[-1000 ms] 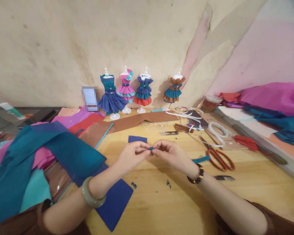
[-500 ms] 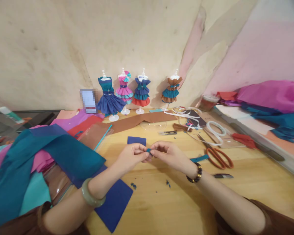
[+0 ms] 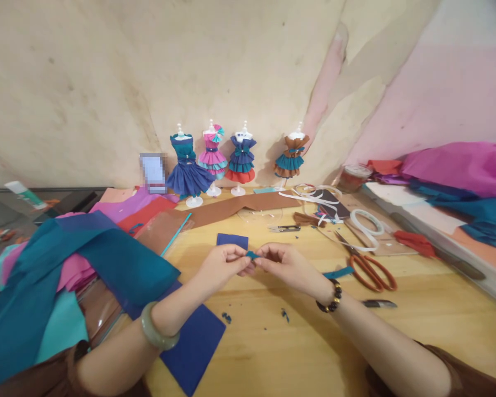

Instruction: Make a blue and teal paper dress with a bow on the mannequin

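A small teal piece (image 3: 253, 255) is pinched between both hands above the middle of the wooden table. My left hand (image 3: 225, 263), with a pale bangle on the wrist, grips its left end. My right hand (image 3: 281, 263), with a dark beaded bracelet, grips the right end. Just behind my left fingers lies a folded navy piece (image 3: 232, 240). A teal strip (image 3: 339, 273) lies beside my right wrist. Tiny dark scraps (image 3: 226, 317) are on the table in front of my hands.
Orange-handled scissors (image 3: 372, 270) and a dark blade (image 3: 380, 304) lie to the right. Small dress forms (image 3: 242, 160) stand at the wall. Teal cloth (image 3: 128, 253) and a navy sheet (image 3: 194, 344) lie left, a white ribbon roll (image 3: 366, 223) at right.
My fingertips have drawn slightly apart, and more of the teal piece shows between them. The whole view has shifted a little; the objects on the table lie as before.
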A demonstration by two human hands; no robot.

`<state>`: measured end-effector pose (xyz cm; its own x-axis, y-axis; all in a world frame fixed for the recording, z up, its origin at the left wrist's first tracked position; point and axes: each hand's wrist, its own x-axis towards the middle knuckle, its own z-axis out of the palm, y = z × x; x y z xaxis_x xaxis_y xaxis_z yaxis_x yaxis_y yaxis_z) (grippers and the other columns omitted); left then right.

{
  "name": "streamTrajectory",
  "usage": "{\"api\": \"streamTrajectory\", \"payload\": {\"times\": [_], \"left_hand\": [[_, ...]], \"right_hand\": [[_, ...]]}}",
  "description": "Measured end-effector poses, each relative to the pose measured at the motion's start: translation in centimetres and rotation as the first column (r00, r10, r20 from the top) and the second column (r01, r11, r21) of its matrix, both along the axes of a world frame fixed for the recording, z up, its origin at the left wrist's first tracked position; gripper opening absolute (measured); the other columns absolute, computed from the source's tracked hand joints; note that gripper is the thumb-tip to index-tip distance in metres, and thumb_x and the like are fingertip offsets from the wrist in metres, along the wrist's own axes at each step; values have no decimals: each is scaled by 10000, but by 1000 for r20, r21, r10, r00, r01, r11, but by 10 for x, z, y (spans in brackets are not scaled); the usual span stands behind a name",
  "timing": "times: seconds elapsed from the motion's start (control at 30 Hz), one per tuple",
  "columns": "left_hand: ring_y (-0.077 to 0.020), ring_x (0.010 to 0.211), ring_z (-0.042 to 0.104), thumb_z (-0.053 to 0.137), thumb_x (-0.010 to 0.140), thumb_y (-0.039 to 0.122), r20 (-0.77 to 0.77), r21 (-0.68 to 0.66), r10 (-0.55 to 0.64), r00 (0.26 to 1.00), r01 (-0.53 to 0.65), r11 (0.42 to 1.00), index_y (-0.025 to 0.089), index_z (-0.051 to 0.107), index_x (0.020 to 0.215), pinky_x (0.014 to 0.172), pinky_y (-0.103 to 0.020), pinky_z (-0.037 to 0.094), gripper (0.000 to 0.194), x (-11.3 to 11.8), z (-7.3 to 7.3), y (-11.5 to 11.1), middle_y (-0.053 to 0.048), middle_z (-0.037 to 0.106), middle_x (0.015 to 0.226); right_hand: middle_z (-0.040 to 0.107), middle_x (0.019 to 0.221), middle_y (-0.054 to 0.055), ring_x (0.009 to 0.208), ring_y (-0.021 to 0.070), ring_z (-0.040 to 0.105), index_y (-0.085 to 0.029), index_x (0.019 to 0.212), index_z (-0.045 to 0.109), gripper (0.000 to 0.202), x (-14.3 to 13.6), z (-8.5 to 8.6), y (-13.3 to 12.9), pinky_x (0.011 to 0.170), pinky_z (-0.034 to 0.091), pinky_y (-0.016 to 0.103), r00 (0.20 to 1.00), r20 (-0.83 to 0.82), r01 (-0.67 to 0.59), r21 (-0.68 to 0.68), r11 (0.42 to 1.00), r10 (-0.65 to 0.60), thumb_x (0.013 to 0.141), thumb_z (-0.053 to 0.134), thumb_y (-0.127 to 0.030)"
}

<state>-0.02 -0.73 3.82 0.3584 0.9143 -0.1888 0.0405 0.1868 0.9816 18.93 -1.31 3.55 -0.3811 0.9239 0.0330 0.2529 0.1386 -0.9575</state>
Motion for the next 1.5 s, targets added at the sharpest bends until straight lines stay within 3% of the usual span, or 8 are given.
{"api": "streamTrajectory", "payload": {"times": [0.27,0.53,0.93,1.23,1.5], "left_hand": [[-174,691,709,780,671,315,-2,-16,12,1000,-12,1000,141,647,744,690,-291,530,231,1,-1,-1,-61,747,720],[-186,727,719,795,654,351,25,-33,-11,1000,11,999,127,678,787,714,-301,537,286,1,-5,-2,-85,765,770],[-187,680,714,832,607,397,71,-9,31,997,-31,999,138,672,754,678,-301,541,338,2,-6,-1,-73,758,726],[-193,688,716,850,551,502,95,-8,22,995,-22,1000,138,676,765,686,-311,540,456,3,-10,-2,-85,765,747],[-174,666,696,852,555,496,115,-51,57,992,-51,997,139,682,757,676,-297,524,445,2,-8,-3,-86,765,761]], "right_hand": [[699,781,25,723,163,620,-192,815,673,199,0,3,-1,703,491,307,1000,0,-11,35,999,11,824,641,-389],[655,743,3,683,145,587,-188,805,647,183,0,-4,2,686,484,296,998,-31,48,44,998,-47,788,671,-369],[657,753,9,672,133,584,-186,837,651,327,0,-2,2,703,494,305,990,-143,5,-56,998,-13,754,719,-496],[622,715,-13,636,126,567,-190,804,613,353,-3,-4,2,675,488,305,984,-171,47,-63,997,-57,718,745,-506],[601,699,-16,627,122,552,-190,764,594,378,-5,-6,2,663,480,296,979,-195,52,-41,998,-59,741,717,-546]]}}
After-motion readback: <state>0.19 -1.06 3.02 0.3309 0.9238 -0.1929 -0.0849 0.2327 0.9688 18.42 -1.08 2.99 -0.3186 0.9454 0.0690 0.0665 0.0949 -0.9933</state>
